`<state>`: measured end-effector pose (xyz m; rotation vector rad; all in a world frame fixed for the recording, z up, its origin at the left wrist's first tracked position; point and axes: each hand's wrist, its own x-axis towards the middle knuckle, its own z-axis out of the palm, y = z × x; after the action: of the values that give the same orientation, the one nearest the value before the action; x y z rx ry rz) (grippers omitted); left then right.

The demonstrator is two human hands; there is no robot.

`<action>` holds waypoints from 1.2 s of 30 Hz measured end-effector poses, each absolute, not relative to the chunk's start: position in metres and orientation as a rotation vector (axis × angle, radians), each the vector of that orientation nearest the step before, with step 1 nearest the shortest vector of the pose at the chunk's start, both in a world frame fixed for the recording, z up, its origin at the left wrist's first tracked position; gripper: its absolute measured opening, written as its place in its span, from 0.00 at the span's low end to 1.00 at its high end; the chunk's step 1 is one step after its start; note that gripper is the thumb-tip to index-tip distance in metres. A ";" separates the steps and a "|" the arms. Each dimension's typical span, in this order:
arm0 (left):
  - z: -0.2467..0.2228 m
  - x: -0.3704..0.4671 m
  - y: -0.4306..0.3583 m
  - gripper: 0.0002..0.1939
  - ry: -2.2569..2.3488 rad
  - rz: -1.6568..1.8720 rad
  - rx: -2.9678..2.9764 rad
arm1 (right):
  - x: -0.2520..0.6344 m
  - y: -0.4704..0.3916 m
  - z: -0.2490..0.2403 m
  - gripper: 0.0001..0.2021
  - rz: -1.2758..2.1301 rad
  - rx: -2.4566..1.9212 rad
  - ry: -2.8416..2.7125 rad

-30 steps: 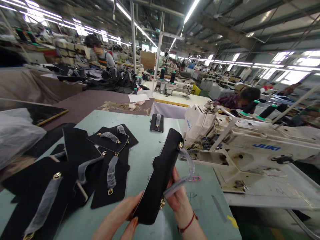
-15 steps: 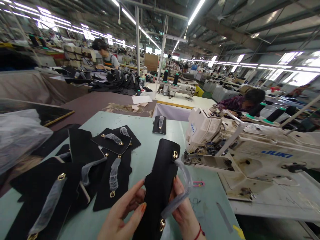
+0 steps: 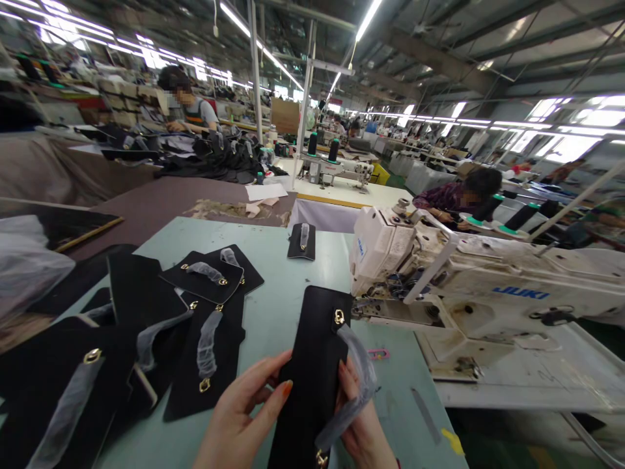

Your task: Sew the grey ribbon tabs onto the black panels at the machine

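A long black panel (image 3: 308, 365) with gold rings and a plastic-wrapped handle (image 3: 360, 368) is held up above the green table. My left hand (image 3: 251, 410) pinches its left edge, thumb on the front face. On the right edge, my right hand (image 3: 359, 417) grips the panel, partly hidden behind the handle. To the left lie several similar black pieces with wrapped handles, among them an upright-lying one (image 3: 208, 358) and one with a rounded edge (image 3: 202, 277). A smaller black piece (image 3: 301, 241) rests farther back.
A white JUKI sewing machine (image 3: 469, 280) stands at the right. A pink tool (image 3: 378, 354) and a grey strip (image 3: 426, 417) lie on the green table (image 3: 263, 319). One person (image 3: 188, 107) works at back left, another (image 3: 459, 195) behind the machine.
The view has shifted, so most surroundings appear farther left. The held panel stands slightly more upright, its top edge a little lower in view. Both hands keep their hold.
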<state>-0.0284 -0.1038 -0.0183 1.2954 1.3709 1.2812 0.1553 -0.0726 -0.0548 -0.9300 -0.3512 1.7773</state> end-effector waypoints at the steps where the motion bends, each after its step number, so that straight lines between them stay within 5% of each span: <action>1: -0.018 -0.028 -0.104 0.16 1.382 1.279 1.300 | 0.155 -0.073 -0.054 0.23 1.774 -0.934 -0.349; 36: -0.012 -0.022 -0.098 0.06 1.462 1.329 1.468 | 0.145 -0.082 -0.064 0.21 1.813 -0.872 -0.339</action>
<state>-0.0217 -0.0976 -0.0116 1.4681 1.4625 1.3287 0.1452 -0.0820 -0.0644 -0.8721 -0.3391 1.8128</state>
